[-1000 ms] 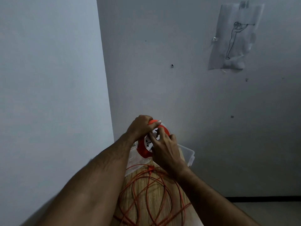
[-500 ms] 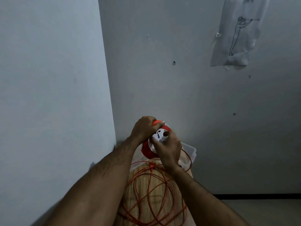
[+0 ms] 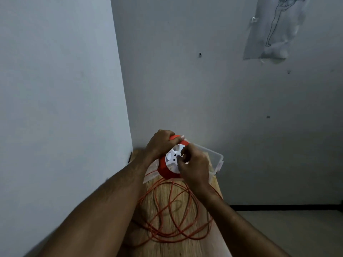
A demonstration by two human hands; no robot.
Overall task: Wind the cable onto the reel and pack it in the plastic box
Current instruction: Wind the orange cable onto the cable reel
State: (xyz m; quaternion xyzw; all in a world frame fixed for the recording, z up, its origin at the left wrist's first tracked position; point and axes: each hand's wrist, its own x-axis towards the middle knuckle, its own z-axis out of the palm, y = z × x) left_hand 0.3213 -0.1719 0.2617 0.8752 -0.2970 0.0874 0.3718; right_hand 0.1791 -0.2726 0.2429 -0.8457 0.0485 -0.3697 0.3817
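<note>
An orange cable reel [image 3: 167,168] with a white socket face is held up above the near edge of a clear plastic box [image 3: 215,158]. My left hand [image 3: 160,143] grips the reel's orange handle at the top. My right hand [image 3: 194,166] is closed on the small crank knob on the white face. Loose orange cable [image 3: 172,214] lies in several wide loops on the wooden table [image 3: 187,247] below the reel, and one strand runs up to the reel's underside.
The table stands in a corner, with a grey wall [image 3: 55,89] close on the left and another behind the box. A paper drawing [image 3: 274,28] is taped high on the back wall. Floor and a black skirting strip [image 3: 285,207] lie to the right.
My right hand has swung round the reel's white face, from its right side toward the lower right. The view has tilted downward, showing more of the table and cable loops.
</note>
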